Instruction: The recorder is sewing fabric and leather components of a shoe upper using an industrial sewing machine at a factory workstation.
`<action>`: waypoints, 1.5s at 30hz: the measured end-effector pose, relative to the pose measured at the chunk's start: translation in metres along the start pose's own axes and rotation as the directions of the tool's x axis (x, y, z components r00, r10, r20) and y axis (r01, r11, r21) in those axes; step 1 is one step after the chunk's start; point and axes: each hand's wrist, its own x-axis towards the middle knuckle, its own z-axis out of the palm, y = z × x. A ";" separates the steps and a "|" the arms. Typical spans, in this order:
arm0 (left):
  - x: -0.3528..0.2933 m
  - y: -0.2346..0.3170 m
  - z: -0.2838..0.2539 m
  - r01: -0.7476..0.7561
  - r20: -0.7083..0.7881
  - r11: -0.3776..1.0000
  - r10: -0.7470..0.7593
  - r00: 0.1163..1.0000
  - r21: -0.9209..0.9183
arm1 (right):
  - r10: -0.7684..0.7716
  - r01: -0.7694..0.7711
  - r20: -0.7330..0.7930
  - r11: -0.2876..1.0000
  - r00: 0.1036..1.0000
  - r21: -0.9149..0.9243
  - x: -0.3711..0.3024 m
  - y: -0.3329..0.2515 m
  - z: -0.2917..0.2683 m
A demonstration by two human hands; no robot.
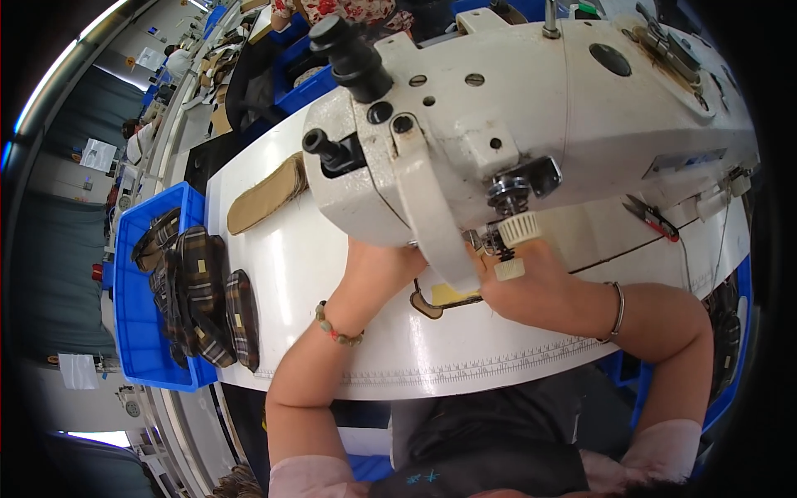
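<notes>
White table [282, 282]: tan-and-yellow piece [448, 294] lies at sewing machine [465, 124], between left hand [383, 272] and right hand [535, 289]; fingertips mostly hidden, can't tell grip. Tan sole-shaped stack [264, 199] beyond, blue bin [131, 319] with plaid pieces [199, 278] at left.

- A white, glossy table [290, 266] with a curved front edge (the bend may come from the lens), marked by a ruler scale [465, 363] along that edge.
- A pale sewing machine [498, 100], standing over the middle and right.
- Under its head, a dark-edged piece [449, 294] with yellow on it, partly hidden.
- Tan, sole-shaped pieces [267, 197], stacked left of the machine.
- Black-and-red snips [653, 218], lying at the right.
- A plaid piece [241, 324] at the left edge (how much rests there, I cannot tell).
</notes>
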 end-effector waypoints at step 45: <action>-0.008 -0.026 0.015 0.106 0.157 0.987 -0.086 0.984 -0.122 | 0.158 -0.143 -0.079 0.975 0.984 0.168 0.017 -0.015 -0.025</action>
